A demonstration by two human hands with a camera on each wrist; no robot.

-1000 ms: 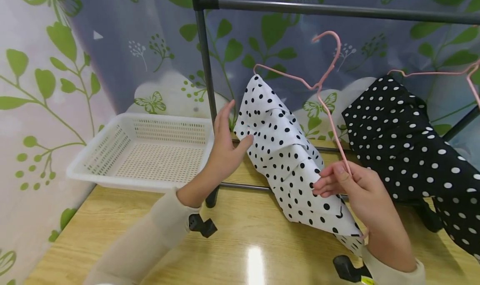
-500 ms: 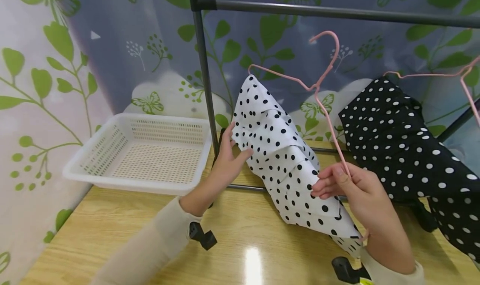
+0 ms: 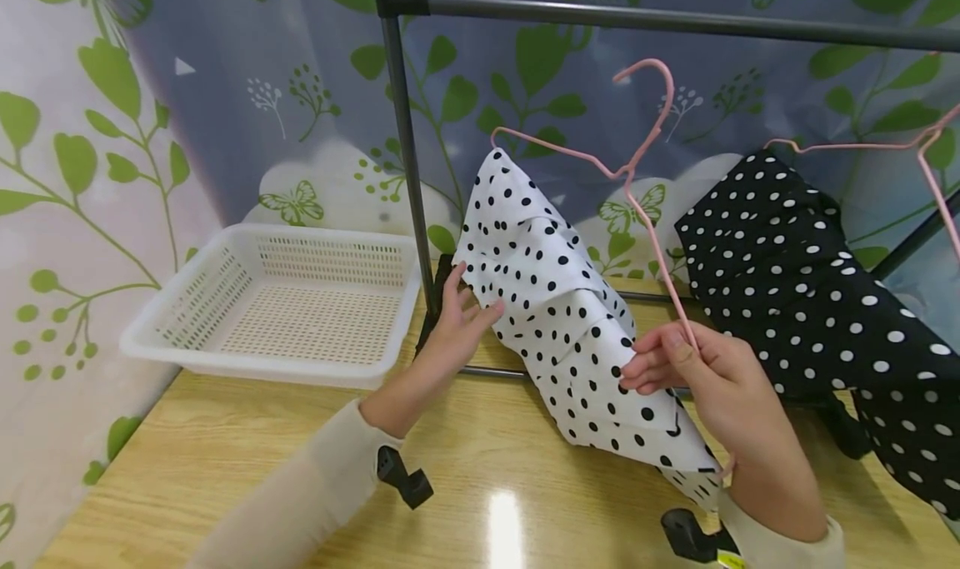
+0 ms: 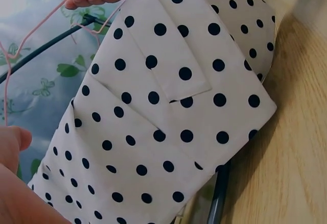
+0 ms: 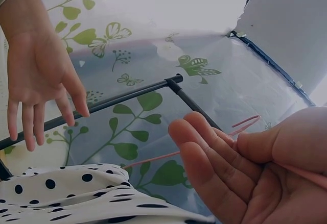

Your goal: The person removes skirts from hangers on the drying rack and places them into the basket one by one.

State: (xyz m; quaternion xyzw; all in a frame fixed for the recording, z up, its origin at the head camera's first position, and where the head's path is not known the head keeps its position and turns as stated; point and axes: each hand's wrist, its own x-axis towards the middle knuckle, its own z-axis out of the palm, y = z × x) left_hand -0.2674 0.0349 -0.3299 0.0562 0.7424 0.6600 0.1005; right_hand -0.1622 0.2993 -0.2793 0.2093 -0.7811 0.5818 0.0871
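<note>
A white garment with black dots (image 3: 555,302) hangs slantwise on a pink hanger (image 3: 626,171), whose hook points up, free of any bar. My right hand (image 3: 723,386) pinches the hanger's sloping side between thumb and fingers, seen close up in the right wrist view. At the garment's left edge is my left hand (image 3: 453,331), thumb spread from the fingers, fingertips right at the cloth. In the left wrist view the garment (image 4: 168,122) fills the middle, with folded layers and a pointed corner showing. The hanger's lower end is mostly hidden by cloth and my right hand.
A dark metal rack (image 3: 600,12) stands behind, its top bar across the view. On the right, a black garment with white dots (image 3: 795,286) hangs on another pink hanger (image 3: 847,147). A white plastic basket (image 3: 262,369) sits left on the wooden table (image 3: 300,436).
My left hand has moved down and inward, its fingers coming to the garment's left edge. The right hand keeps its pinch on the hanger. The whole view has shifted slightly.
</note>
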